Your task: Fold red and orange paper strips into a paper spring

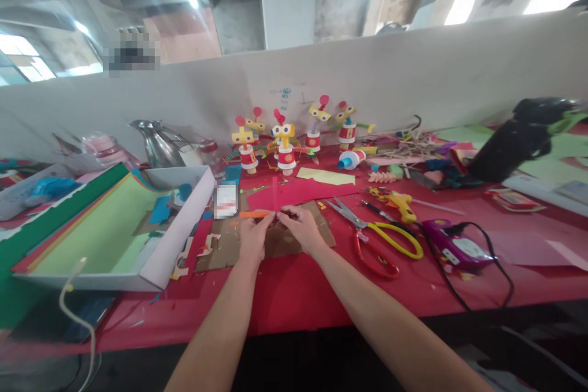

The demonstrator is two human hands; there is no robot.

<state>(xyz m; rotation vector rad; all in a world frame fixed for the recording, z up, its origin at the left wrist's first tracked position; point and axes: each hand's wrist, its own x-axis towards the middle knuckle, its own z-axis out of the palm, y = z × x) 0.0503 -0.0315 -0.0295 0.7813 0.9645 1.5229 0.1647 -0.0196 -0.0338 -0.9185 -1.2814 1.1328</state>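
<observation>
My left hand [253,236] and my right hand [301,228] meet over a brown cardboard sheet [301,249], fingertips pinched together. Between them are two narrow paper strips joined at about a right angle. The orange strip [254,214] points left, and the pink-red strip [275,193] points away from me. Both hands grip the strips where they meet; fingers partly hide that spot. Just beyond lies a red paper sheet [303,191]. Large scissors [365,225] with one red and one yellow handle rest open to the right of my right hand.
Several paper-cup figures [285,156] stand at the back; one cup figure [351,160] lies on its side. A white box [151,272] with coloured paper is at left. To the right are a yellow glue gun [402,205], a purple power socket [459,248] with a cable, and a dark flask [503,144].
</observation>
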